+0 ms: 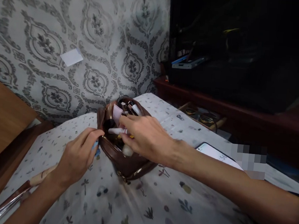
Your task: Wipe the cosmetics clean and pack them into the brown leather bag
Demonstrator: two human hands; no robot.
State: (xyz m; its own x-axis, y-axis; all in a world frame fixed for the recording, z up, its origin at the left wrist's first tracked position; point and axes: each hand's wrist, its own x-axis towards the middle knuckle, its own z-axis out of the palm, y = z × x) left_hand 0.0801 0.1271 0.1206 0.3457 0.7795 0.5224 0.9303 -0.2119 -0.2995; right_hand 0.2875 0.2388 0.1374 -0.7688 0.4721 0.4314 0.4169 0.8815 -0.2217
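A brown makeup bag (118, 162) lies unzipped on the patterned sheet, full of small cosmetics. My left hand (78, 154) is closed at its near left rim, fingertips gripping the zip edge. Something blue (97, 150) shows beside those fingers; whether the hand also holds it is unclear. Over the bag's opening, my right hand (147, 136) is closed with a white tube (116, 131) with a red band between thumb and fingers. A pale pink packet (117, 113) stands in the bag just beyond, and a white-capped tube (136, 109) leans at the far side.
A lit phone (214, 154) lies right of the bag, under my right forearm. Brush-like sticks (22, 191) lie at lower left. A wooden tray (202, 117) with round items sits by the dark shelf. A wooden panel (0, 122) stands at left.
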